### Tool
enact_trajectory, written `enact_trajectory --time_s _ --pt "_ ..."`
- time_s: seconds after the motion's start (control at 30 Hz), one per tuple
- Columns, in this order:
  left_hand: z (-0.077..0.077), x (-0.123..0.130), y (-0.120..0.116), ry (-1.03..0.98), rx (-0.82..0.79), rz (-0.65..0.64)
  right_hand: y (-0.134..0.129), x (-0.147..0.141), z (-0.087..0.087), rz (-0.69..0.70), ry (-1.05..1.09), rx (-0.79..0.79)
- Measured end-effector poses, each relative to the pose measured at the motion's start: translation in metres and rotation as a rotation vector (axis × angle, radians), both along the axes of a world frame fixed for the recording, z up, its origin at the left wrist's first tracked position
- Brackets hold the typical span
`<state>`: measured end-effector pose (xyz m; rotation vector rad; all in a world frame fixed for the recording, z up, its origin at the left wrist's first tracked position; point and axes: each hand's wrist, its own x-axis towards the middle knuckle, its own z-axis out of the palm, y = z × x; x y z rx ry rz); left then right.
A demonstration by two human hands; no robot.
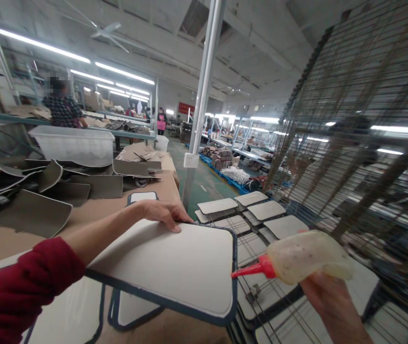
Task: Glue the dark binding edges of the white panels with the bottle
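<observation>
My left hand [164,212] grips the far edge of a white panel [175,267] with rounded corners and a dark blue border. Its thumb lies on the white face, and the other fingers go over the far edge. In my right hand [327,291] is a translucent yellowish glue bottle [307,255], lying almost on its side. The tip of its red nozzle [250,270] is at the panel's right border; whether it touches cannot be told. More white panels with dark borders, one of them a nearby panel [71,306], lie below on the brown-covered table.
To the right, a wire rack [239,239] bears several white panels, and raised wire shelves [333,119] stand above it. Curved grey-brown pieces [31,212] and a white plastic tub [74,145] are at left. A metal post [204,86] rises ahead; a co-worker [62,105] stands beyond.
</observation>
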<state>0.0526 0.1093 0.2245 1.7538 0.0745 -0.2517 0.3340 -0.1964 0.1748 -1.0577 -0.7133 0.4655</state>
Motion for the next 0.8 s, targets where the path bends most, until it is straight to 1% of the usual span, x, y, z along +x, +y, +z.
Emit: enact_trajectory --time_s 0.1,0.3,0.43,0.57,0.7,0.8 --pt "-0.002 -0.002 0.002 -0.001 -0.018 0.000 -0.003 -0.010 0.009 0.001 0.027 -0.023" --pt "-0.003 -0.005 0.007 0.006 -0.023 0.005 -0.002 -0.007 0.003 0.021 0.021 0.032" --pt "-0.004 -0.007 0.008 0.014 -0.044 0.012 -0.007 -0.015 0.009 0.031 0.021 -0.021" --pt "-0.002 -0.009 0.007 0.019 -0.049 0.029 -0.011 -0.023 0.017 0.021 0.018 -0.037" --pt "0.001 -0.011 0.006 0.019 -0.059 0.036 -0.011 -0.025 0.017 0.052 0.035 -0.030" --pt "0.001 -0.012 0.007 0.025 -0.063 0.056 -0.011 -0.027 0.017 0.043 0.037 -0.024"
